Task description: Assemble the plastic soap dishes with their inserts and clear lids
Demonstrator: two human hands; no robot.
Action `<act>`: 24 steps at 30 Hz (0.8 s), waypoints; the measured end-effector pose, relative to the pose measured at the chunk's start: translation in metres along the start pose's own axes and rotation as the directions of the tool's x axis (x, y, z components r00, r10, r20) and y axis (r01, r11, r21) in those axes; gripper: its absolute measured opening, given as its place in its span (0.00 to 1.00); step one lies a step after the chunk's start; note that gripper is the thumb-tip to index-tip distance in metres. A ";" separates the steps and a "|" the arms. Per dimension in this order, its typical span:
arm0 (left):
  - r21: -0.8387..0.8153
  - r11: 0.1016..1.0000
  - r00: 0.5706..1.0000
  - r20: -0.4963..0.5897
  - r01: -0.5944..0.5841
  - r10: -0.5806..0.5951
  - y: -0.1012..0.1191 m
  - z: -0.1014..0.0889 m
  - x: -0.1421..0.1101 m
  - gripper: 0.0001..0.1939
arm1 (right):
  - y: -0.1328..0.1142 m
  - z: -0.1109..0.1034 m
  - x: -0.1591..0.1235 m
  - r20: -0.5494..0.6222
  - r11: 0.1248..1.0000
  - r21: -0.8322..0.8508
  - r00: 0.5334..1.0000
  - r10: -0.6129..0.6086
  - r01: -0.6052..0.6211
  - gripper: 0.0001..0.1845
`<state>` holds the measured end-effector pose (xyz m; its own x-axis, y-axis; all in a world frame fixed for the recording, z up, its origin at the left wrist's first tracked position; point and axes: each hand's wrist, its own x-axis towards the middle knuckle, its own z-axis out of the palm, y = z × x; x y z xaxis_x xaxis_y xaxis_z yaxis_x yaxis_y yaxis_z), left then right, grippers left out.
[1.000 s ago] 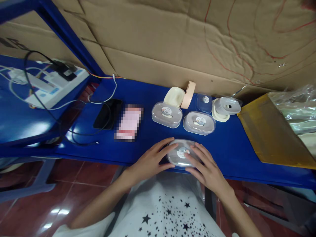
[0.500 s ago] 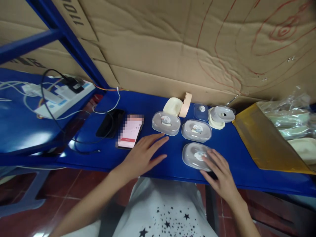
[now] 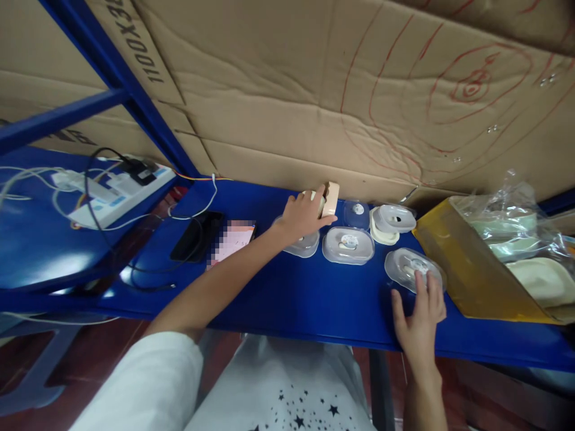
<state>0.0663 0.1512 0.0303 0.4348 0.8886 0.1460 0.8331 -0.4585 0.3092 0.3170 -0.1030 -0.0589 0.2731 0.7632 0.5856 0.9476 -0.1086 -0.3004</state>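
My left hand (image 3: pixel 303 214) reaches to the back of the table, with its fingers spread over a cream-coloured dish (image 3: pixel 308 195) and its thumb apart. A peach-coloured band-like piece (image 3: pixel 331 200) stands upright close to its fingers. Beneath that wrist, a clear-lidded oval container (image 3: pixel 305 244) is partly covered. My right hand (image 3: pixel 420 305) is open, its fingertips on the near edge of another clear-lidded container (image 3: pixel 411 267) at the right. Between the hands sits a third such container (image 3: pixel 348 246), with a round label and a small pale spoon-like shape under its lid.
Behind stand a small clear box (image 3: pixel 356 214) and a whitish container (image 3: pixel 394 219) on a cream piece. At right, a yellow bin (image 3: pixel 438 263) holds bagged green and cream dishes. Two phones (image 3: pixel 196 236), cables and a power strip (image 3: pixel 121 197) lie left. Cardboard (image 3: pixel 269 90) walls the back.
My left hand has moved up and away from me, onto the cream dish. The container under my right hand has shifted right, towards the yellow bin, with that hand following.
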 end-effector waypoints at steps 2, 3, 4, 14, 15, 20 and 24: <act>-0.024 1.000 1.000 0.015 0.015 -0.015 0.003 0.005 0.003 0.41 | -0.015 0.006 -0.003 0.040 0.998 0.049 0.999 -0.035 0.033 0.39; -0.040 0.999 0.999 0.022 0.030 -0.029 0.002 0.006 0.004 0.39 | -0.021 0.008 -0.005 0.062 0.996 0.065 0.996 -0.062 0.058 0.39; -0.058 0.997 0.998 0.028 0.050 -0.049 0.000 0.007 0.005 0.37 | -0.026 0.010 -0.006 0.083 0.994 0.075 0.993 -0.087 0.081 0.38; -0.385 0.916 0.994 0.029 0.112 -0.109 -0.040 0.002 0.014 0.26 | -0.022 0.018 -0.003 0.213 0.990 0.124 0.973 -0.090 0.065 0.37; -0.426 0.900 0.995 0.016 0.092 -0.094 -0.040 0.002 0.014 0.26 | -0.022 0.018 -0.003 0.221 0.991 0.117 0.971 -0.095 0.071 0.37; -0.540 0.840 0.996 -0.038 0.050 -0.083 -0.040 0.003 0.013 0.28 | -0.025 0.018 -0.003 0.273 0.995 0.068 0.958 -0.082 0.066 0.36; -0.517 0.850 0.993 -0.010 0.097 -0.120 -0.047 0.001 0.017 0.29 | -0.025 0.018 -0.003 0.293 0.995 0.058 0.952 -0.089 0.075 0.36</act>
<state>0.0347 0.1877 0.0173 0.3287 0.9371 0.1174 0.5739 -0.2969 0.7632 0.2895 -0.0913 -0.0673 0.1270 0.9228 0.3637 0.9544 -0.0138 -0.2984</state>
